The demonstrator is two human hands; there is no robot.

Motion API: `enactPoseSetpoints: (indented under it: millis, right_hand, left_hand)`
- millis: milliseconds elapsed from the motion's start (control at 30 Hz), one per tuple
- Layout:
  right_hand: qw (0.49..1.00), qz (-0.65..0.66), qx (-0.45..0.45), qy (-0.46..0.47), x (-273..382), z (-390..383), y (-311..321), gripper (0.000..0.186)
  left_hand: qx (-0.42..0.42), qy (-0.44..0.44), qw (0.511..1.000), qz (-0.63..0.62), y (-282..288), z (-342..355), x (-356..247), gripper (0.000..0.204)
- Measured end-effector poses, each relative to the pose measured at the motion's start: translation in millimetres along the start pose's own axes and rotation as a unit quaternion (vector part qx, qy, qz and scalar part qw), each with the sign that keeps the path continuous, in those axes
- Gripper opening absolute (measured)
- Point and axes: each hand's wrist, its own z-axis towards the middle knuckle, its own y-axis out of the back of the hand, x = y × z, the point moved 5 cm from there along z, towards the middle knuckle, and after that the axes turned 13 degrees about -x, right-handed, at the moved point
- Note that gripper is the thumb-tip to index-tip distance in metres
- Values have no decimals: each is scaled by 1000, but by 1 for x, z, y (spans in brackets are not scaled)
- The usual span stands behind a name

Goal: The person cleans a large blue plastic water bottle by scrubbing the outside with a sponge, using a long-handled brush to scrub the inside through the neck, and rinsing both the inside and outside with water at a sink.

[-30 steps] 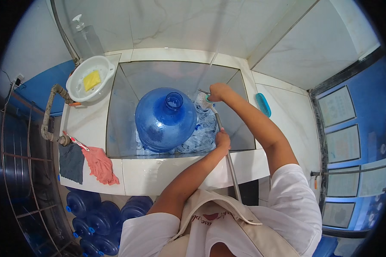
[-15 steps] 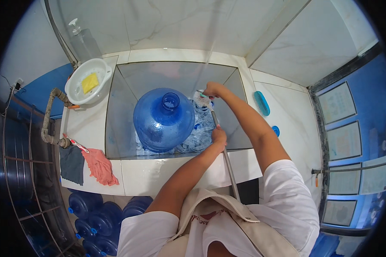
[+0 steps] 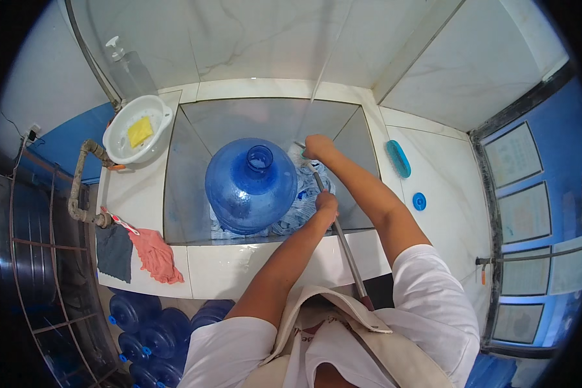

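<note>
My left hand is closed around a long metal pole, which runs from the sink down toward my body. My right hand is closed at the pole's far end, on a small part with a bit of green beside a whitish head; what exactly it grips is partly hidden. A large blue water jug stands upright in the sink, its open neck on top. Just right of it, bluish-white mop strands or cloth lie on the sink bottom, under the pole.
A white basin with a yellow sponge, pump bottle, pipe, grey cloth and pink cloth are left. A teal brush and blue cap lie right. Several jugs sit below.
My hands have shifted slightly along the pole's upper part, my right hand now more over the whitish head. The view has shifted slightly, showing the blue cap on the right counter.
</note>
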Motion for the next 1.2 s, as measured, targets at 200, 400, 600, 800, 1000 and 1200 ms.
enactPoseSetpoints:
  millis: [200,400,600,800,1000,1200]
  right_hand:
    - [986,-74,107,108,35,2,11,24]
    - [997,-69,19,26,-24,26,2,25]
    - [982,-98,143,74,14,21,-9,24]
    - [999,-40,-15,15,-26,11,27,26]
    - [978,23,-172,-115,-117,-56,92,14]
    - [984,-72,-136,-85,-189,-81,66,13]
  left_hand:
    - [-11,28,1000,-6,13,24,-2,34]
    - [-19,39,999,26,6,-28,0,37]
    - [6,68,997,-39,18,-34,-7,38]
    - [37,-12,999,-15,17,-42,-16,39]
    - [118,72,983,-117,3,-37,-18,40]
    - [74,21,992,-95,-16,-46,-27,39]
